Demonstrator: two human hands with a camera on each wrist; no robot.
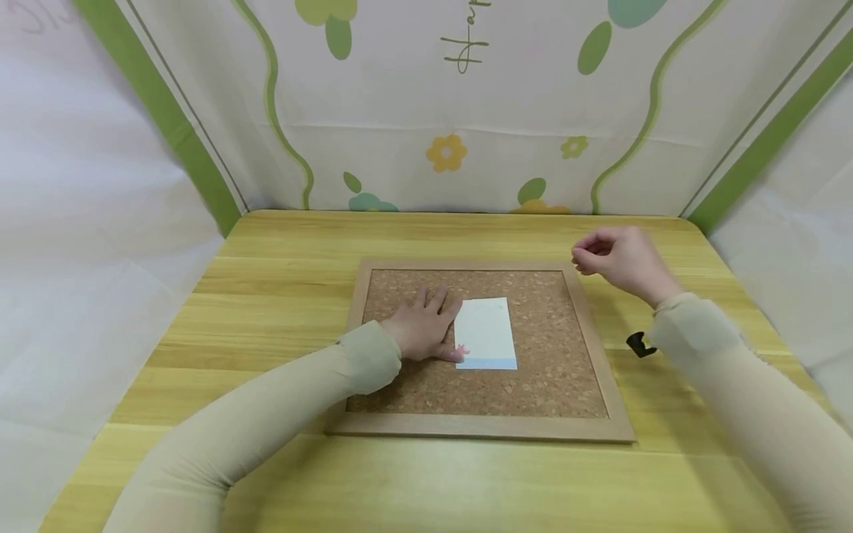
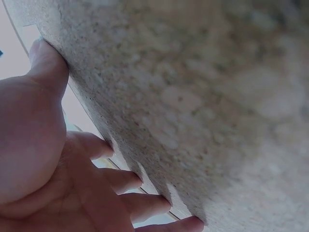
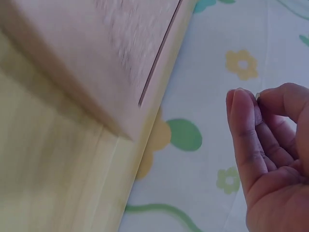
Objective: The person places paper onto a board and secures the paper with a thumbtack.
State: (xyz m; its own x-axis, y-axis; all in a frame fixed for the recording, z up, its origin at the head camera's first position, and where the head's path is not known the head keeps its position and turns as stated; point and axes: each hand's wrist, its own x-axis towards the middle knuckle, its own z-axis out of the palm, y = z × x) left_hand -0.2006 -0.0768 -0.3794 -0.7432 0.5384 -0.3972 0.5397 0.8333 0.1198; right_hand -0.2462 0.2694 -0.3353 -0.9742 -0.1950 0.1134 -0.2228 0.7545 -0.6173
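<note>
My left hand point(image 1: 421, 330) lies with fingers spread on a wood-framed cork board point(image 1: 553, 355), its thumb over the lower left corner of a white card point(image 1: 484, 329). The card has a pale blue band at its bottom and a small pink mark beside the thumb. In the left wrist view the fingertips point(image 2: 157, 205) press on the cork. My right hand point(image 1: 626, 259) is raised near the board's far right corner, its thumb and finger pinched together. A tiny pale bit point(image 3: 258, 96) shows at the pinch in the right wrist view; its kind is too small to make out.
A small black object point(image 1: 640, 344) lies on the wooden table point(image 1: 266, 296) right of the board, close beside the right sleeve point(image 1: 700, 326). A white cloth point(image 1: 466, 96) with green, yellow and orange flower prints hangs behind the table and along both sides.
</note>
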